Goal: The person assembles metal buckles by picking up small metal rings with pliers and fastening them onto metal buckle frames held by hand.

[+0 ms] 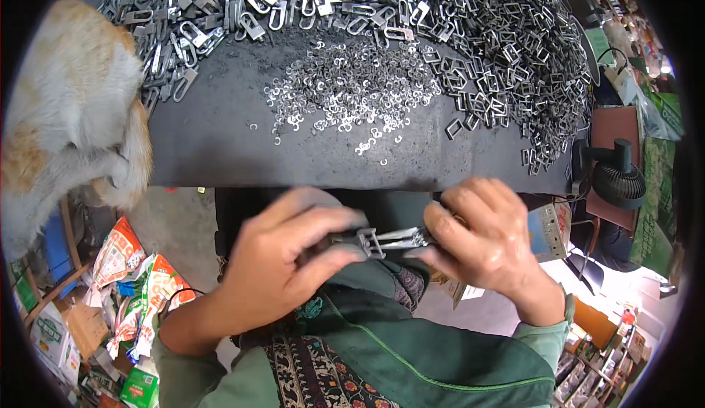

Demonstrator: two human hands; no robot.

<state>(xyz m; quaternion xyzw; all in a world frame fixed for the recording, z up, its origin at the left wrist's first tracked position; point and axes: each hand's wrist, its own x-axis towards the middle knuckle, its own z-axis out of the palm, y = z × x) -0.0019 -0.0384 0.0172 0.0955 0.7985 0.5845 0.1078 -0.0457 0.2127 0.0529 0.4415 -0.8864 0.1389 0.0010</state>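
Two bare hands meet just on the wearer's side of the dark table point(213, 147), below its near edge, with small metal parts between them. The left hand point(290, 243) is blurred, its thumb and forefinger narrowed to a pinch at the left of a rectangular metal frame point(372, 245). The right hand point(481, 235) is curled, thumb and bent fingers closed on the right end of some bright, slender metal strips point(400, 239); how many it holds I cannot tell.

The strips' long axis runs from hand to hand, roughly along the table's near edge, their left ends pointing at the frame. The frame sits to the right hand's left, at the left fingertips, so the left hand is nearer to it. Whether the strips pass through the frame or only meet it is too small to tell.

On the table's middle lie scattered C-shaped clips point(352, 88); a heap of rectangular rings point(514, 55) covers its right side, and long slotted metal loops point(253, 26) spread along its far left. An orange-and-white cat point(73, 99) is at the table's left end; a small black fan point(620, 180) stands just off its right end.
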